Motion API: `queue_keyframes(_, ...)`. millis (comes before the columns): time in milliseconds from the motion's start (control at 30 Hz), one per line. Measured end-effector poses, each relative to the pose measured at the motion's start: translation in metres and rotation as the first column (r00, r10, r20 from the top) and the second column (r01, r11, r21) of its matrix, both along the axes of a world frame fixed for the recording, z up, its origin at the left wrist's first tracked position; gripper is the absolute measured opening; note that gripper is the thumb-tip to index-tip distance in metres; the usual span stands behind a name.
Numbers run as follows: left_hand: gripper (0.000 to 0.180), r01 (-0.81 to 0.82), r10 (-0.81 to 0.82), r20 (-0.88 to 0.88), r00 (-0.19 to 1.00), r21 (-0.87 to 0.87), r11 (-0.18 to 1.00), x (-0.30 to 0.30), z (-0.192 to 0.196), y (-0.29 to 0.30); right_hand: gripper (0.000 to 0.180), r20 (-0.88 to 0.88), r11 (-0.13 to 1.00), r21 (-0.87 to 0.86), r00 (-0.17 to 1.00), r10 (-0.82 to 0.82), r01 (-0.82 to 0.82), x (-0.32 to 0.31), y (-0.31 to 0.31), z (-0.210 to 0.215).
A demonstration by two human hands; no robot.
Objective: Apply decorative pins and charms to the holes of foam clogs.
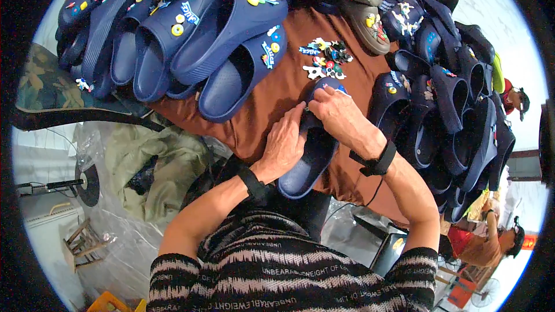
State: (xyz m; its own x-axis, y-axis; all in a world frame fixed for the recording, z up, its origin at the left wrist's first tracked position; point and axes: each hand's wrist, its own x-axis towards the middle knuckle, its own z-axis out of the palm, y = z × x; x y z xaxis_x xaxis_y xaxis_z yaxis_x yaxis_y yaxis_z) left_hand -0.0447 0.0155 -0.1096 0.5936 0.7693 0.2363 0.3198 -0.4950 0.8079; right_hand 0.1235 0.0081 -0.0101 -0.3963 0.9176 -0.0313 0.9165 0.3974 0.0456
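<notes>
One dark blue clog (309,164) is between the two hands, near the front edge of the brown worktop (303,26). Its toe points away from the person, its opening faces up, and its heel end comes near the person's body. The left hand (286,141) lies along the left side of the clog; its fingers are almost straight and close together, the fingertips reaching up by the toe (I cannot tell if they grip the wall). The right hand (340,114) is over the toe, with fingers bent and gathered closely; what they pinch there is hidden. Each wrist wears a black band.

Just beyond the toe is a small pile of charms (326,60), in white, black, red, green and blue. To the left, many blue clogs (219,89) overlap one another, several with charms on the toe. To the right there is another heap of blue clogs (457,98), and a grey-brown clog (367,20) with charms is near its upper end. At the lower left, a wooden stool (87,247) is on the floor. At the lower right, another person (483,248) wears a dark cap.
</notes>
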Motion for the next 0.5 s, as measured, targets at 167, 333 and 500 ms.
queue_keyframes(167,0.071,0.009,-0.009,0.006,1.000,-0.066,0.998,-0.001,0.001,-0.001,0.018,-0.218,0.985,-0.159,0.970,-0.106,0.072,0.010,-0.003,0.000)
queue_keyframes(333,0.071,0.020,-0.019,0.013,1.000,-0.069,0.997,-0.002,0.003,0.000,0.023,-0.317,0.939,-0.298,0.909,-0.269,0.174,0.022,-0.006,-0.012)
queue_keyframes(500,0.069,0.037,-0.037,0.002,0.999,-0.046,0.998,0.000,0.003,0.002,0.025,-0.574,0.982,-0.187,0.807,-0.138,0.035,0.035,-0.007,-0.018)
